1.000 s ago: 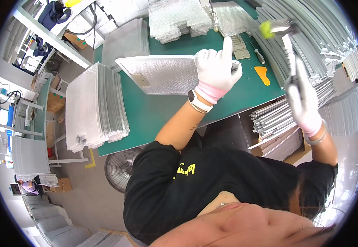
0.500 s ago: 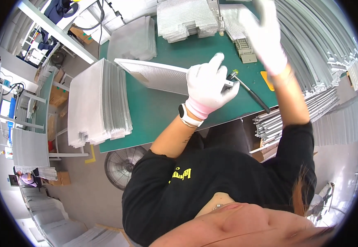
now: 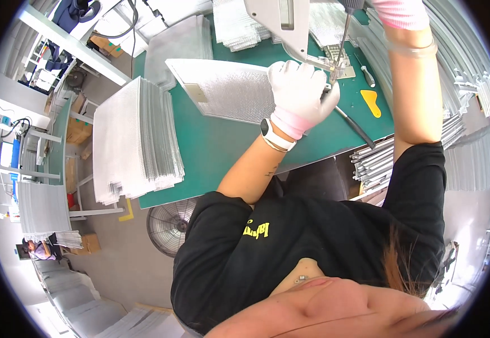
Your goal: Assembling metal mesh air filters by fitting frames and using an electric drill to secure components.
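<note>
My left hand (image 3: 298,96), in a white glove with a pink cuff, is closed round the right end of a thin mesh panel (image 3: 236,93) with a white frame. The panel stands tilted on its edge on the green tabletop. Just right of my left thumb, a slim metal shaft (image 3: 343,45) comes down from a dark tool body (image 3: 353,4). Its tip is close to the panel's end; whether they touch is unclear. A grey machine part (image 3: 281,25) hangs beside it. Only the glove cuff of my raised right hand (image 3: 404,12) shows, right of the tool; its fingers are out of frame.
Stacked mesh sheets (image 3: 132,141) stand left on the green table (image 3: 211,163), with more stacks behind. A hammer (image 3: 357,129), a yellow scraper (image 3: 371,103) and a screwdriver (image 3: 368,75) lie right. A floor fan (image 3: 169,228) stands below the left table edge.
My right hand has gone up and partly out of the picture. The grey machine part and the tool with its shaft have come into view by my left hand. The panel has tilted to show more mesh.
</note>
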Tool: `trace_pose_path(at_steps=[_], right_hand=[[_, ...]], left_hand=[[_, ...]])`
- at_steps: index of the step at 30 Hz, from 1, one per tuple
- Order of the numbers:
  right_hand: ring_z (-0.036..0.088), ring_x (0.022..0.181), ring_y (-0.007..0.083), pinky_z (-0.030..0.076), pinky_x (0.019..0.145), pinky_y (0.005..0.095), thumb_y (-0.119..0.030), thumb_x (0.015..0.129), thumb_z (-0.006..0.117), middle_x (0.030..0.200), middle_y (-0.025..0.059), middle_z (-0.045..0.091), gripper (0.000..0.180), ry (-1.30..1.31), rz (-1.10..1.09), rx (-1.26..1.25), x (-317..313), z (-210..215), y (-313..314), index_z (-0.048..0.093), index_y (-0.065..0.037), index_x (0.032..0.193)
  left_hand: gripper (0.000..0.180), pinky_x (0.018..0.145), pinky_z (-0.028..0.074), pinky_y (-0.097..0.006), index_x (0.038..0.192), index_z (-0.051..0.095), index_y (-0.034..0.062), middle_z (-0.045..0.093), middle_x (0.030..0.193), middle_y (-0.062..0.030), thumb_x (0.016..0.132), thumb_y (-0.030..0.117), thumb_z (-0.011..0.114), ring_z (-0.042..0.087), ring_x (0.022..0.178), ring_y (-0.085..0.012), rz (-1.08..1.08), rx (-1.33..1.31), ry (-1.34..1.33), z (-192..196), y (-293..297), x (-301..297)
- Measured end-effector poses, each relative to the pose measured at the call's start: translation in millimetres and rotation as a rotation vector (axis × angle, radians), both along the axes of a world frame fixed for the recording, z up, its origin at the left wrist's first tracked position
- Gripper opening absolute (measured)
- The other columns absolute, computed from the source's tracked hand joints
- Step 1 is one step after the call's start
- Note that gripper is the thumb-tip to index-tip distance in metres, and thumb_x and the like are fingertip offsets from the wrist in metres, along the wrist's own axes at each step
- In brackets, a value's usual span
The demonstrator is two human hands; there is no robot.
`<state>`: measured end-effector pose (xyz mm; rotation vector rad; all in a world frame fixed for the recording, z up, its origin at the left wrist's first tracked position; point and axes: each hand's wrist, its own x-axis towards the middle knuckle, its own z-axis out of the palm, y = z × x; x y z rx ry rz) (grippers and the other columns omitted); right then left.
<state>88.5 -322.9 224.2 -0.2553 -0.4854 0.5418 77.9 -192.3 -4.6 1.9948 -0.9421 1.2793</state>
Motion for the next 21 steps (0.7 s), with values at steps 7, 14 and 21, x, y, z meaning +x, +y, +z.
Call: trace_pose_path(at_steps=[7, 14, 21], right_hand=[[0.055, 0.064, 0.0075, 0.042, 0.051, 0.0203, -0.025, 0.098, 0.063, 0.081, -0.0025, 0.06, 0.013, -0.6, -0.946, -0.544, 4, -18, 9, 0.06, -0.013, 0.099], [0.054, 0.061, 0.0096, 0.041, 0.052, 0.0205, -0.023, 0.098, 0.061, 0.08, 0.0035, 0.059, 0.02, -0.53, -0.8, -0.59, -6, -50, 34, 0.055, -0.007, 0.108], [0.044, 0.056, 0.0078, 0.034, 0.048, 0.0196, -0.022, 0.097, 0.059, 0.074, 0.0027, 0.053, 0.038, -0.556, -0.553, -0.424, -8, -54, 41, 0.053, 0.001, 0.126]], left_hand=[[0.015, 0.073, 0.037, -0.044, 0.079, 0.067, 0.0142, 0.062, 0.078, -0.0028, 0.071, 0.025, 0.074, 0.058, 0.075, -0.0267, -0.069, -0.063, -0.022, 2, 0, 0], [0.013, 0.061, 0.036, -0.043, 0.075, 0.065, 0.0141, 0.059, 0.074, -0.0024, 0.072, 0.024, 0.073, 0.055, 0.058, -0.0241, -0.141, 0.001, 0.095, -3, 9, 4], [0.017, 0.059, 0.038, -0.042, 0.069, 0.06, 0.0127, 0.055, 0.068, -0.0051, 0.072, 0.018, 0.076, 0.051, 0.06, -0.0265, -0.19, -0.048, 0.089, -2, 5, -3]])
